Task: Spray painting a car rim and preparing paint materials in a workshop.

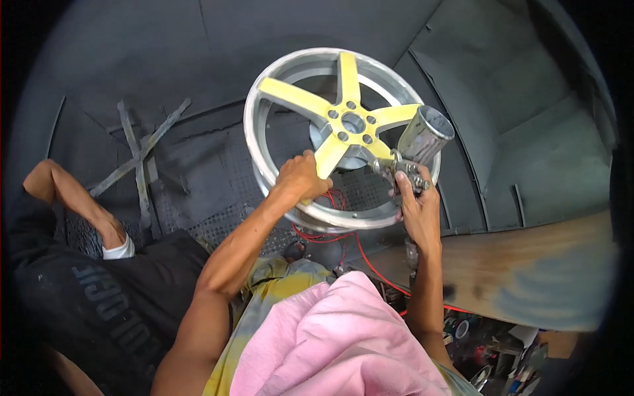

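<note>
Pink cloth (343, 336) lies folded across the operator's front, nearest the viewpoint. To the near left, a co-worker in a dark shirt (99, 310) leans beside the operator, one forearm (82, 204) bent. Beyond the cloth, the hands are apart, each occupied: the left hand (302, 178) is clamped on the wheel (297, 98) at the outer end of its near spoke; the right hand (417, 201) is wrapped around the spray gun (401, 170), thumb on the body. Trigger position cannot be determined. The wheel is held ahead of the operator, spoke faces yellow, rim bare silver-grey. The gun's cup (422, 137) is tilted and overlaps the right side of the wheel; contact cannot be confirmed. Present step, as judged: coating of the spoke faces, with wheel supported by one hand and gun presented by the other; no spray is discernible. The next pass calls for a firm left grip clear of the nozzle and an even gap between gun and spokes. Red hose (370, 261) loops below the wheel. A tan board (528, 277) stands to the right. Far left, a crossed-bar stand (142, 155) stands near the dark wall (152, 39).
</note>
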`<state>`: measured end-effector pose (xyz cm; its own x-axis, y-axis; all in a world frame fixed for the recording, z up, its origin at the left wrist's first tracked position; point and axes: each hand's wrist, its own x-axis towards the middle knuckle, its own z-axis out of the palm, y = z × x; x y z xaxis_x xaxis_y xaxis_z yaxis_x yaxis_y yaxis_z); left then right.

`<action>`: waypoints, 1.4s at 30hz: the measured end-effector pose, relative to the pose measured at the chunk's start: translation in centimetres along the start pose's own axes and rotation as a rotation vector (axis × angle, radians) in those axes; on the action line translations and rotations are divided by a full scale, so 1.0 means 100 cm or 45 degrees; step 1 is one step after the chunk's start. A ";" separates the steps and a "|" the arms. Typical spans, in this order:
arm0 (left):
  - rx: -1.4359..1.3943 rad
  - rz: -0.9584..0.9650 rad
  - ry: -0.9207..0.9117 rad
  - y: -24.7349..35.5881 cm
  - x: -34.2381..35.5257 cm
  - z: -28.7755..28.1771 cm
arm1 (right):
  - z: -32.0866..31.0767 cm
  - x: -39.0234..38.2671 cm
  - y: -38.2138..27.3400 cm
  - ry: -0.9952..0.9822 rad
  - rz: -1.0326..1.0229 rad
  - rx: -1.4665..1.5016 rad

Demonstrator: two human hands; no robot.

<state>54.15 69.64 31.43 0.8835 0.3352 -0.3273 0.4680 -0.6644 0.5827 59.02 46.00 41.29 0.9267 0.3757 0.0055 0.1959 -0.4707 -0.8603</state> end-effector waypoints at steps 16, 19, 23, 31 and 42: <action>-0.092 0.134 0.173 -0.014 -0.024 0.010 | 0.033 0.121 0.011 0.040 -0.078 -0.202; -0.095 0.261 0.282 -0.012 -0.031 0.007 | 0.046 0.124 0.001 -0.014 -0.126 -0.103; -0.089 0.404 0.367 -0.030 -0.030 0.016 | 0.059 0.084 -0.022 -0.230 -0.108 0.026; 0.107 0.292 0.002 -0.022 -0.041 -0.017 | 0.026 -0.021 -0.021 -0.529 -0.073 0.218; 0.043 0.398 0.497 -0.004 -0.054 0.020 | -0.019 -0.140 0.032 -0.245 -0.104 0.315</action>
<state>49.15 66.80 31.43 0.9267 0.3375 0.1655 0.1846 -0.7921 0.5818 47.31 37.72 39.44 0.8287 0.5596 0.0037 0.1616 -0.2330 -0.9590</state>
